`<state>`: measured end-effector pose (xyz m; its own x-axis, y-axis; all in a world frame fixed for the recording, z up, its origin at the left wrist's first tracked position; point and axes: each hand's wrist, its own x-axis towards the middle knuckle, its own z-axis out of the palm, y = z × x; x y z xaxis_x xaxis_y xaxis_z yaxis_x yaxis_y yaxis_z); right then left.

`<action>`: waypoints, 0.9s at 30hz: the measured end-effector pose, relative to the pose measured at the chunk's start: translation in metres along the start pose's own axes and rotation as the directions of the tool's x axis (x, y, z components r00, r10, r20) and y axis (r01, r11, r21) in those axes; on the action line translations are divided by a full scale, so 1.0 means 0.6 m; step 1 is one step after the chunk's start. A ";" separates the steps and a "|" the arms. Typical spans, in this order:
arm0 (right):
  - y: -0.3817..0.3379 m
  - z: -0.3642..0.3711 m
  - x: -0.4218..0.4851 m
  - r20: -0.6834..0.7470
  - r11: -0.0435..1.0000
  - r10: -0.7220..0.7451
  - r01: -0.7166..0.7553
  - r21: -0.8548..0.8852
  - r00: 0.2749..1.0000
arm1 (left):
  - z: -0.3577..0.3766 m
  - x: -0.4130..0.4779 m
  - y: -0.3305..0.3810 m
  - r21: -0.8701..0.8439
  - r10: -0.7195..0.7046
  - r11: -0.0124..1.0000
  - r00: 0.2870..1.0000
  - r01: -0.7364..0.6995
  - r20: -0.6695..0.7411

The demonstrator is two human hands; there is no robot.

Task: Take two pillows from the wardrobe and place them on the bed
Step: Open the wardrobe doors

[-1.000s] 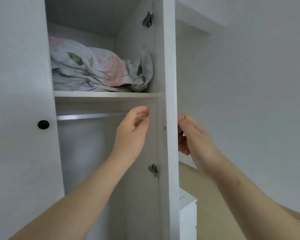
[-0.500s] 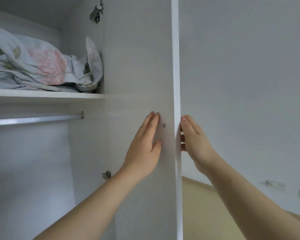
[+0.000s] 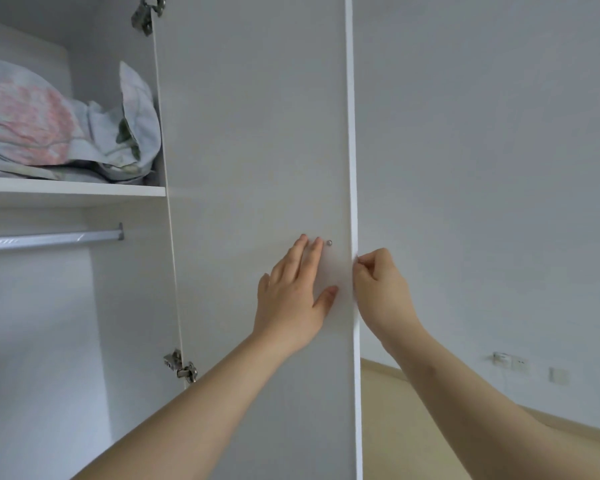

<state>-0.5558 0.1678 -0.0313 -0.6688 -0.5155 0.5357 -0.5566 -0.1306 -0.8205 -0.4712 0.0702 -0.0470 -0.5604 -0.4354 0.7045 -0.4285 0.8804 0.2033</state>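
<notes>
We note the wardrobe door (image 3: 257,150) standing open, walling off the bay's right side. The front opening is free. Pillows (image 3: 49,126) crowd the shelf (image 3: 73,190) up to its right end, with room above them. A rail (image 3: 49,239) crosses just beneath.

White wall (image 3: 482,168), beige floor (image 3: 388,427).

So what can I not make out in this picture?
Pillows: head view, cut off by the left edge; their number is unclear.
Outer face of the wardrobe door: head view, turned away from the camera.
Bed: outside the head view.
Wall sockets: head view, too small for detail.
</notes>
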 end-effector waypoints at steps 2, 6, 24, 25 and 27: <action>0.008 0.008 -0.007 -0.013 0.998 -0.055 0.054 -0.031 0.998 | 0.004 0.001 -0.001 0.006 0.011 1.000 1.000 -0.011 -0.014; 0.010 0.034 -0.019 -0.194 0.909 -0.401 0.364 -0.203 0.895 | -0.007 -0.012 -0.010 -0.114 0.012 0.993 0.996 -0.023 -0.091; -0.158 0.394 -0.158 0.397 0.869 -0.454 0.297 0.396 0.798 | -0.336 -0.227 -0.291 0.313 -0.211 0.846 0.810 0.432 -0.547; -0.167 0.408 -0.167 0.415 0.862 -0.459 0.282 0.420 0.786 | -0.356 -0.236 -0.303 0.350 -0.208 0.818 0.801 0.457 -0.561; -0.195 0.447 -0.191 0.442 0.840 -0.482 0.255 0.480 0.756 | -0.411 -0.261 -0.329 0.420 -0.226 0.739 0.782 0.526 -0.581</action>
<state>-0.2819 0.0150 -0.0499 -0.0197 -0.7016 0.7123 -0.4013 -0.6470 -0.6484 -0.1239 0.0112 -0.0297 0.0705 -0.4298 0.9002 -0.9095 0.3428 0.2349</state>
